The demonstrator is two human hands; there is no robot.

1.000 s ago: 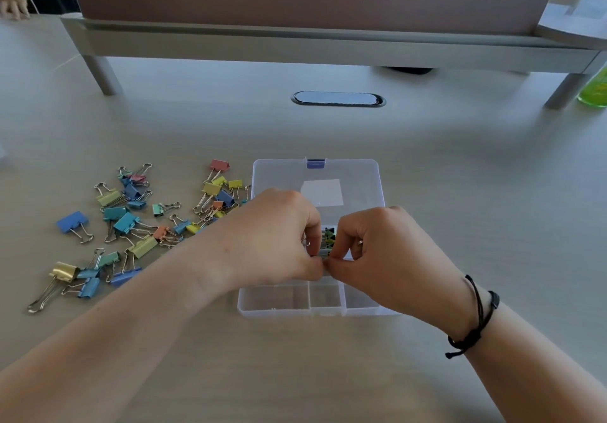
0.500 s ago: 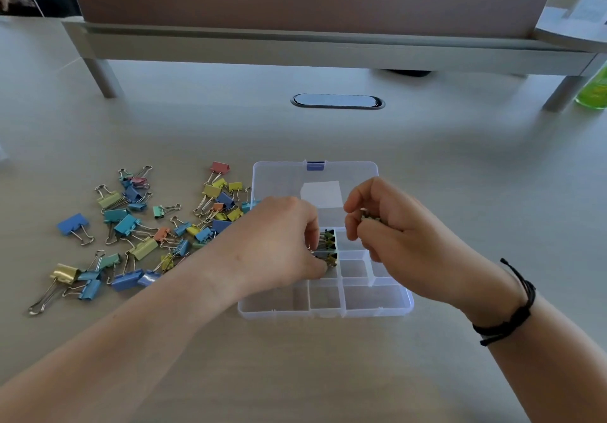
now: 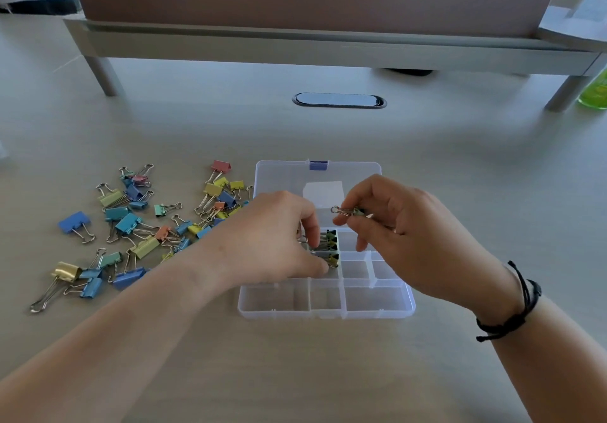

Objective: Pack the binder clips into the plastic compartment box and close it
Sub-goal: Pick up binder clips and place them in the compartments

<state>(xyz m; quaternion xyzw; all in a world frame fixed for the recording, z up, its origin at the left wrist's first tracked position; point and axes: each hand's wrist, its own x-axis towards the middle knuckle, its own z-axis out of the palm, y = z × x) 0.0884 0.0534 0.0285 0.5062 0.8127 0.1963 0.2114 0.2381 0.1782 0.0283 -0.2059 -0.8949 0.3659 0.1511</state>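
The clear plastic compartment box (image 3: 328, 307) lies open on the desk, its lid (image 3: 285, 176) flat behind it with a blue latch. A few small binder clips (image 3: 330, 245) stand packed in one middle compartment. My left hand (image 3: 276, 238) reaches into that compartment, and its fingers pinch the clips there. My right hand (image 3: 404, 232) hovers over the box and pinches a small binder clip (image 3: 349, 211) with its wire handle pointing left. A pile of coloured binder clips (image 3: 138, 225) lies on the desk left of the box.
A grey monitor stand (image 3: 295, 45) spans the back of the desk. A dark cable grommet (image 3: 339, 100) sits behind the box. A green bottle (image 3: 594, 94) stands at the far right edge. A black cord bracelet wraps my right wrist.
My right hand has lifted away from the compartment, up and to the right, carrying one small clip. My left hand stays at the packed clips.
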